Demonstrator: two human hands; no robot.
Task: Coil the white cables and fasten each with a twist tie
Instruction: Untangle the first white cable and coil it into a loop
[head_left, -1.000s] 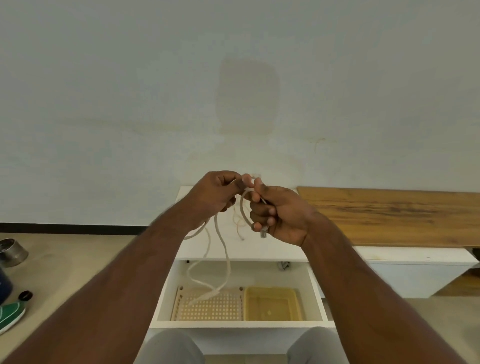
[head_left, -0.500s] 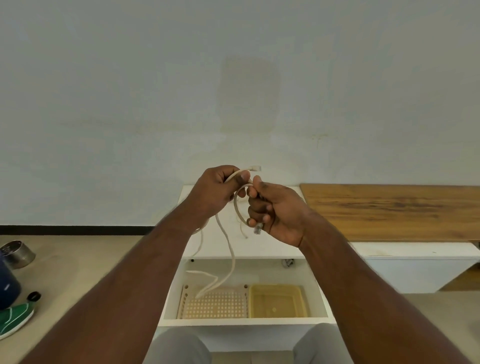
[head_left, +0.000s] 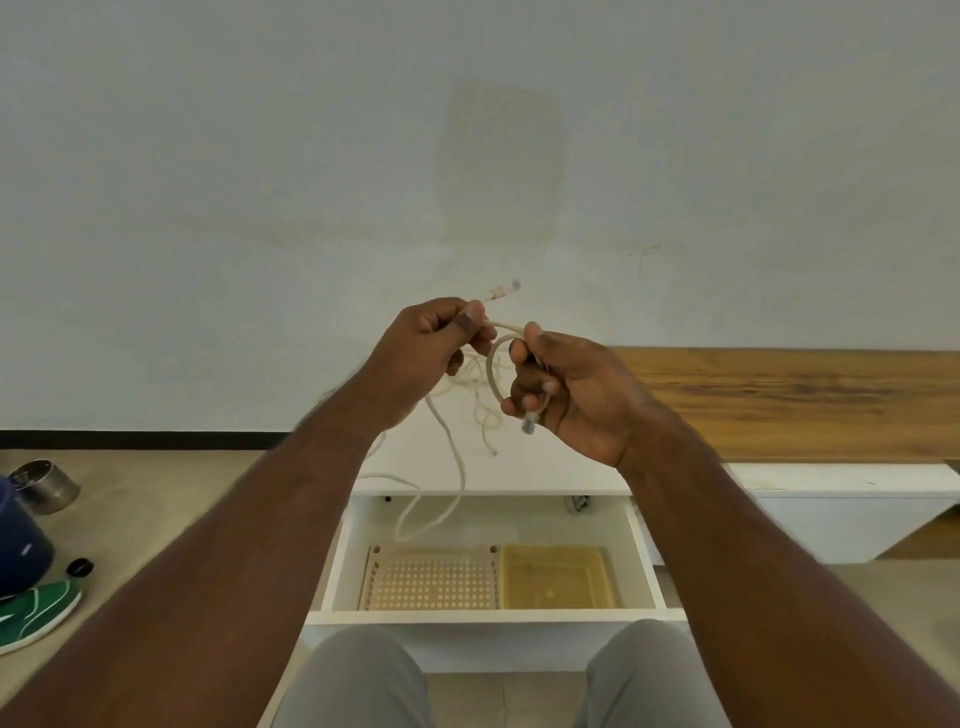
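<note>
I hold a white cable (head_left: 491, 375) up in front of the wall with both hands. My left hand (head_left: 434, 343) pinches it near one end, and a clear plug (head_left: 501, 291) sticks out past the thumb. My right hand (head_left: 566, 387) grips a small loop of the same cable, with a second plug (head_left: 529, 423) poking out below the fingers. A long slack length (head_left: 453, 467) hangs from the left hand down into the open drawer. More white cable (head_left: 480, 410) lies tangled on the white cabinet top behind my hands. No twist tie is visible.
Below my hands an open white drawer (head_left: 488, 616) holds a perforated beige tray (head_left: 431, 577) and a yellow tray (head_left: 558, 577). A wooden bench top (head_left: 779, 400) runs to the right. A metal tin (head_left: 44, 486), a blue object (head_left: 18, 551) and a green shoe (head_left: 36, 616) lie on the floor at left.
Both hands have risen slightly and drawn apart. The plug end now sticks out further past my left thumb, and the loop in my right hand is more open.
</note>
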